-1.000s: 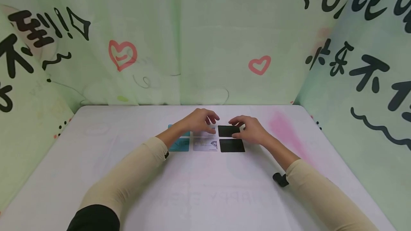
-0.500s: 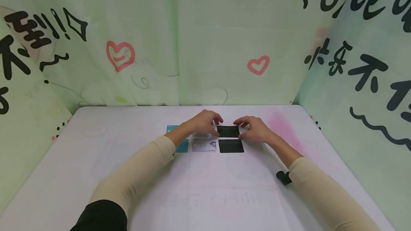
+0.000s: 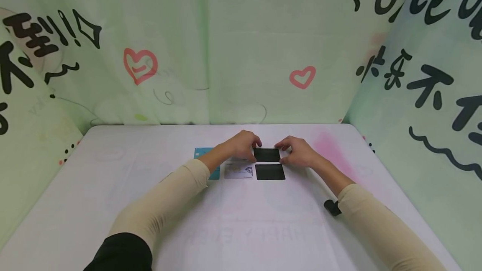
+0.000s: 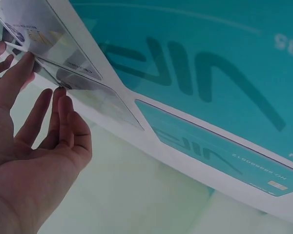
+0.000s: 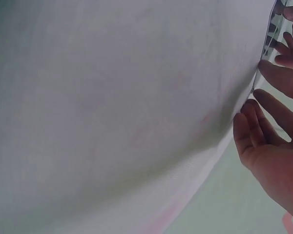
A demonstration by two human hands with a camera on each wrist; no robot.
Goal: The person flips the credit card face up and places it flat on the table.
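Observation:
My left hand [image 3: 244,145] and right hand [image 3: 297,152] hold the far glossy black card [image 3: 266,155] between them in the head view. Each has its thumb at a near corner and bent fingers at a far corner. Just in front lies a second black card [image 3: 270,172]. To the left is a silvery printed card [image 3: 238,171]; another silvery card [image 4: 93,95], mostly covered by my left hand in the head view, shows in the left wrist view. In the right wrist view, right fingertips [image 5: 256,92] meet the edge of a shiny card.
Farther left lie a far teal card [image 3: 202,152] and a near teal card [image 3: 215,173], partly behind my left forearm. The cards form two rows on the white table [image 3: 241,229]. A pale green printed cloth [image 3: 248,45] hangs behind it. Something small and black [image 3: 332,207] is by my right wrist.
My left hand has moved right to the far black card's left side. My right hand has shifted slightly right, from over that card to its right edge.

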